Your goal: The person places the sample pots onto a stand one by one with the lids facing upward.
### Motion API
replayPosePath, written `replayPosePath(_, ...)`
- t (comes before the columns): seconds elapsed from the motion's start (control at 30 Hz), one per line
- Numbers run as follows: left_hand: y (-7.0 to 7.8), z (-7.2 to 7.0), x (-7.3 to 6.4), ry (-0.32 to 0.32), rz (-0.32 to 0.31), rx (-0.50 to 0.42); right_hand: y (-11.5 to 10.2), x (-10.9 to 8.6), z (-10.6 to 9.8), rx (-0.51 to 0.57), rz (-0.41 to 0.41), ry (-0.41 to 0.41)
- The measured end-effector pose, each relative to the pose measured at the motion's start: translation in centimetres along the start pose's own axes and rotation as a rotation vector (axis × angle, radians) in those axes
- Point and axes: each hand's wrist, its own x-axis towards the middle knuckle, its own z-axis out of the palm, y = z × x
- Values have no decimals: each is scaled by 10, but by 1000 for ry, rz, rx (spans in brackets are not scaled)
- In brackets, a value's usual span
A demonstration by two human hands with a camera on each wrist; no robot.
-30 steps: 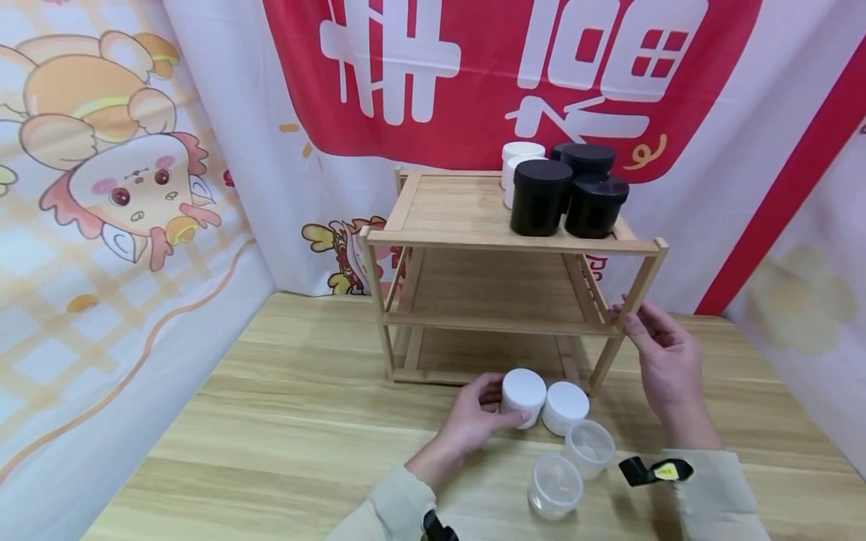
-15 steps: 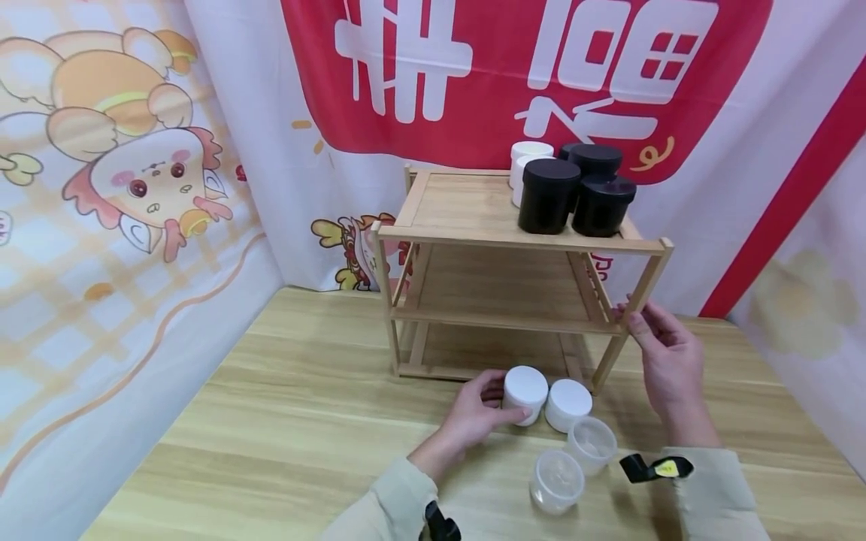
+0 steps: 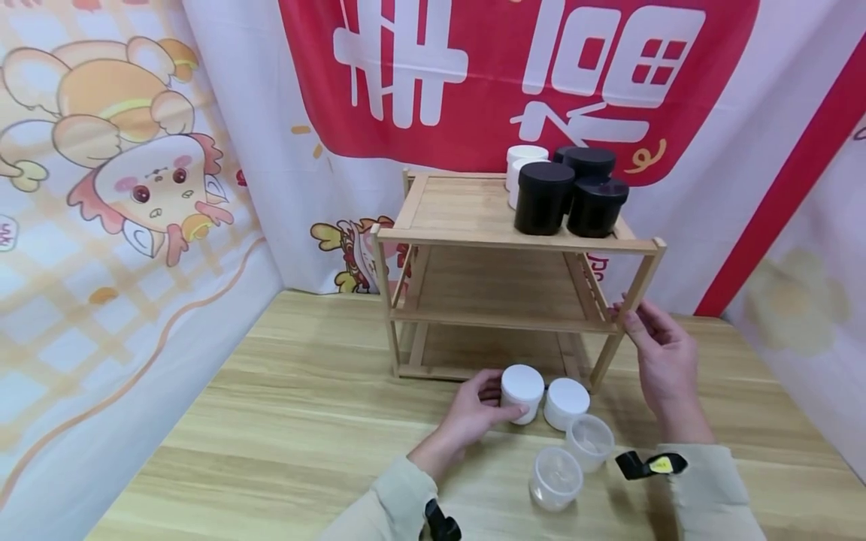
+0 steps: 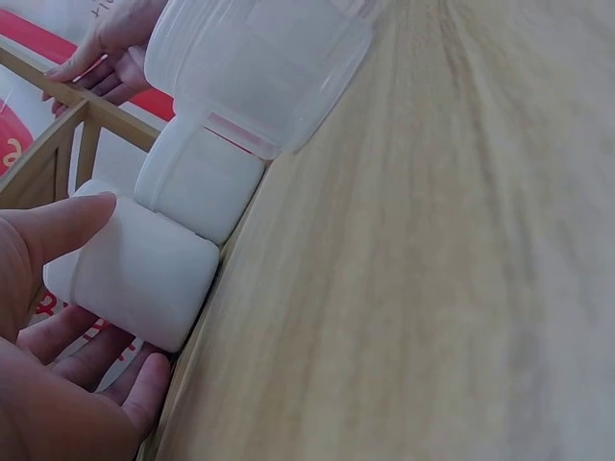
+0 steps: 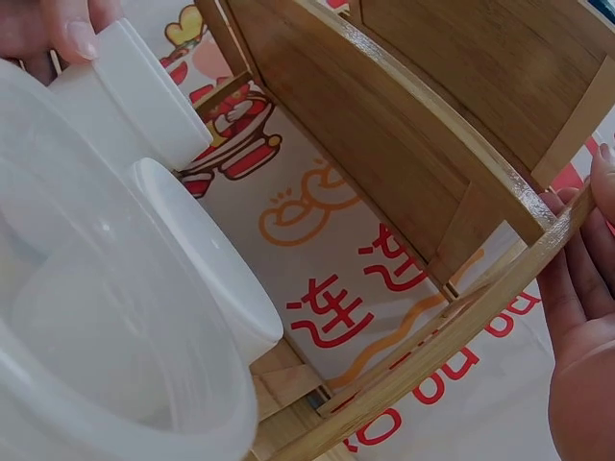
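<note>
My left hand holds a white lidded jar at the foot of the wooden shelf, thumb on the near side and fingers round behind. In the left wrist view, that jar stands beside a second white jar. At the shelf's right front post, my right hand grips the wooden shelf near its middle level; the right wrist view shows its fingers round the post. Two clear plastic tubs sit in front of the white jars, nearer me.
Black jars and white jars crowd the right side of the shelf's top level. Printed cloth hangs behind the shelf and along both sides. Bare wood tabletop stretches out to the left.
The head view shifts slightly. Both hands keep their places on the jar and the shelf post.
</note>
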Motion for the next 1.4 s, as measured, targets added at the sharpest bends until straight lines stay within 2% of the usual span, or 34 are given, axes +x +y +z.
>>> replayPosePath(0.27,6,-2,-3,8,-17,7,4,0,-1,31,-12,16)
replayPosePath(0.7,27,-10,-8,-15,-23,20,2,-1,-2,-10,-12,4)
replayPosePath(1.4,37,-12,-11,-1,-22,-20,1,1,-3,-20,-10,-4)
